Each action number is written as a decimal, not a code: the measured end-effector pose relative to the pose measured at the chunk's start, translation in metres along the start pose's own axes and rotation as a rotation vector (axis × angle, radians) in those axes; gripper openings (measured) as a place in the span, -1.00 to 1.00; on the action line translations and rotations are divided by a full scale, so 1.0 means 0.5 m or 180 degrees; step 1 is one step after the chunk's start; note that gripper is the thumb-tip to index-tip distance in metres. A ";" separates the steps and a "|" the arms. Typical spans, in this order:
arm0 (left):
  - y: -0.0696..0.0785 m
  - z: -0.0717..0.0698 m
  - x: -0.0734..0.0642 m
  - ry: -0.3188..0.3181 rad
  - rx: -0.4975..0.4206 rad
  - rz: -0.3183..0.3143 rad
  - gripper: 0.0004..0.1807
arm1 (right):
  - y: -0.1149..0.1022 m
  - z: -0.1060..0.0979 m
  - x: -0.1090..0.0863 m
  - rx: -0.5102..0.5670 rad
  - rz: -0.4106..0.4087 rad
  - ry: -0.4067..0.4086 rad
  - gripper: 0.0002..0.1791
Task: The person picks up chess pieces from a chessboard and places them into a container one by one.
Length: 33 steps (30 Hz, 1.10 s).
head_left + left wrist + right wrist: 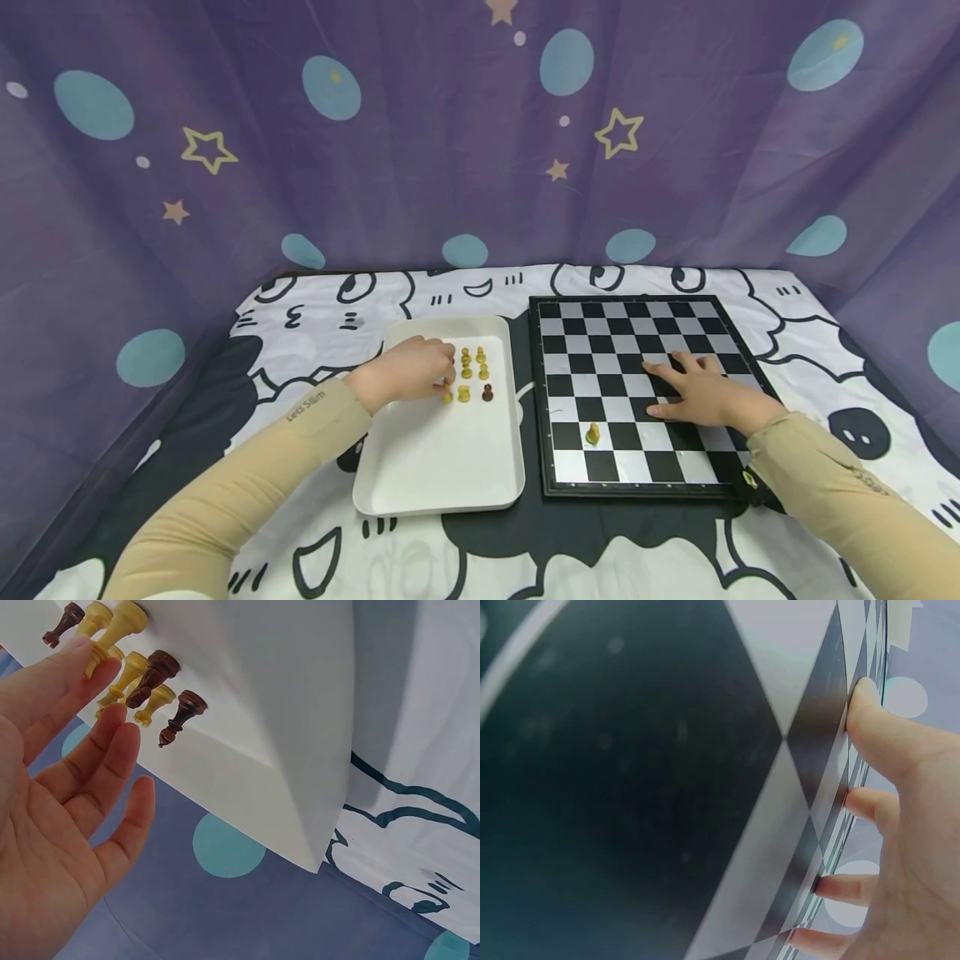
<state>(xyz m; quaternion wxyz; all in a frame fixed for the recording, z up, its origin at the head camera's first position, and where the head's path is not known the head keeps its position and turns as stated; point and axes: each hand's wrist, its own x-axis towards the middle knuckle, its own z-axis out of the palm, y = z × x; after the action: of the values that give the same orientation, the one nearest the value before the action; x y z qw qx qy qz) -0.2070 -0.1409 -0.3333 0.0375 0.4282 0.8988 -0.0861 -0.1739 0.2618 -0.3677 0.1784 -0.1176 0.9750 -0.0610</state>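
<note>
In the head view, my left hand [412,367] reaches over the white tray [435,475]. Its thumb and index finger pinch the head of a yellow chess piece [124,626]; the other fingers are loosely bent. Around it stand more yellow chess pieces [466,372] and a dark brown one [487,393]; in the left wrist view further brown pieces [182,718] show beside the fingers. My right hand [701,396] rests on the chessboard [618,479], fingers spread and fingertips on the squares. A lone yellow chess piece [592,433] stands near the board's front left.
A black-and-white cartoon cloth [420,558] covers the table under tray and board. The tray's right wall runs close beside the board's dark left edge. A small yellow-green item [749,479] lies by the board's front right corner. Behind hangs a purple curtain [420,183].
</note>
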 end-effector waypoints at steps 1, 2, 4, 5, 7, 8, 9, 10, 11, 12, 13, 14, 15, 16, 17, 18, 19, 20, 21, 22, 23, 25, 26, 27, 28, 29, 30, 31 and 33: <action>0.000 0.000 0.000 0.0000 -0.0008 -0.0006 -0.92 | 0.000 0.000 0.000 -0.0005 -0.0003 0.0004 -0.03; 0.000 0.000 0.000 0.0001 -0.0011 -0.0009 -0.92 | 0.000 -0.001 0.000 -0.0006 -0.0005 0.0007 -0.03; 0.000 -0.001 -0.001 0.0002 -0.0026 -0.0023 -0.92 | -0.001 -0.002 0.000 -0.0014 -0.0010 0.0017 -0.04; 0.000 -0.001 -0.001 0.0002 -0.0033 -0.0033 -0.92 | -0.001 -0.002 0.000 -0.0017 -0.0010 0.0020 -0.04; 0.000 -0.002 -0.002 -0.0003 -0.0043 -0.0054 -0.92 | -0.002 -0.003 -0.001 -0.0019 -0.0010 0.0028 -0.04; 0.000 -0.003 -0.002 -0.0004 -0.0035 -0.0054 -0.92 | -0.003 -0.003 -0.001 -0.0025 -0.0009 0.0029 -0.04; 0.001 -0.004 -0.003 -0.0011 -0.0039 -0.0064 -0.92 | -0.003 -0.003 -0.001 -0.0035 -0.0009 0.0031 -0.04; 0.001 -0.004 -0.003 -0.0021 -0.0050 -0.0076 -0.92 | -0.004 -0.003 -0.001 -0.0041 -0.0009 0.0032 -0.04; 0.002 -0.005 -0.004 -0.0026 -0.0058 -0.0083 -0.92 | -0.004 -0.003 -0.001 -0.0045 -0.0010 0.0034 -0.04; 0.003 -0.005 -0.004 -0.0030 -0.0065 -0.0088 -0.92 | -0.004 -0.003 -0.001 -0.0047 -0.0009 0.0035 -0.04; 0.003 -0.006 -0.004 -0.0032 -0.0071 -0.0096 -0.92 | -0.005 -0.003 -0.001 -0.0051 -0.0008 0.0037 -0.04; 0.004 -0.006 -0.004 -0.0027 -0.0075 -0.0099 -0.91 | -0.006 -0.003 -0.001 -0.0051 -0.0004 0.0037 -0.04; 0.005 -0.007 -0.005 -0.0028 -0.0085 -0.0111 -0.91 | -0.006 -0.003 -0.002 -0.0050 -0.0004 0.0043 -0.04; 0.005 -0.008 -0.005 -0.0025 -0.0083 -0.0112 -0.91 | -0.007 -0.003 -0.002 -0.0049 -0.0002 0.0046 -0.04; 0.005 -0.009 -0.005 -0.0010 -0.0066 -0.0099 -0.91 | -0.007 -0.003 -0.002 -0.0047 0.0001 0.0047 -0.04; 0.005 -0.010 -0.005 -0.0006 -0.0056 -0.0099 -0.92 | -0.007 -0.003 -0.002 -0.0043 0.0002 0.0047 -0.04; 0.005 -0.012 -0.004 0.0003 -0.0049 -0.0101 -0.92 | -0.008 -0.003 -0.002 -0.0039 0.0001 0.0047 -0.04; 0.006 -0.015 -0.004 0.0020 -0.0043 -0.0096 -0.93 | -0.008 -0.003 -0.002 -0.0037 0.0006 0.0045 -0.04; 0.006 -0.018 -0.003 0.0039 -0.0030 -0.0089 -0.94 | -0.008 -0.003 -0.002 -0.0037 0.0011 0.0044 -0.04; 0.007 -0.021 -0.002 0.0067 -0.0013 -0.0074 -0.94 | -0.007 -0.003 -0.002 -0.0036 0.0016 0.0042 -0.04; 0.008 -0.024 0.000 0.0105 0.0011 -0.0050 -0.94 | -0.007 -0.003 -0.002 -0.0032 0.0020 0.0042 -0.04; 0.011 -0.031 0.003 0.0161 0.0013 -0.0034 -0.93 | -0.007 -0.002 -0.002 -0.0027 0.0019 0.0047 -0.04; 0.013 -0.034 0.004 0.0202 0.0027 0.0002 -0.92 | -0.007 -0.002 -0.002 -0.0027 0.0016 0.0047 -0.04; 0.015 -0.035 0.006 0.0228 0.0044 0.0033 -0.91 | -0.007 -0.001 -0.002 -0.0024 0.0014 0.0047 -0.04; 0.018 -0.037 0.007 0.0245 0.0049 0.0061 -0.91 | -0.007 -0.001 -0.002 -0.0021 0.0011 0.0047 -0.03; 0.021 -0.039 0.009 0.0244 0.0043 0.0077 -0.91 | -0.007 0.000 -0.002 -0.0014 0.0009 0.0045 -0.03; 0.025 -0.040 0.011 0.0246 0.0033 0.0094 -0.91 | -0.007 0.000 -0.002 -0.0012 0.0009 0.0043 -0.03; 0.028 -0.042 0.014 0.0254 0.0044 0.0127 -0.91 | -0.007 0.000 -0.003 -0.0012 0.0014 0.0041 -0.03; 0.034 -0.042 0.021 0.0259 0.0056 0.0159 -0.92 | -0.006 -0.001 -0.003 -0.0017 0.0025 0.0041 -0.03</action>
<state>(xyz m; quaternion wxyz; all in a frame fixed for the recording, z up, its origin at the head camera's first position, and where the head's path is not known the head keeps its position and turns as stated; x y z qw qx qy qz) -0.2003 -0.1183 -0.3162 -0.0007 0.4540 0.8878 -0.0756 -0.1720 0.2591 -0.3663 0.1720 -0.1139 0.9767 -0.0585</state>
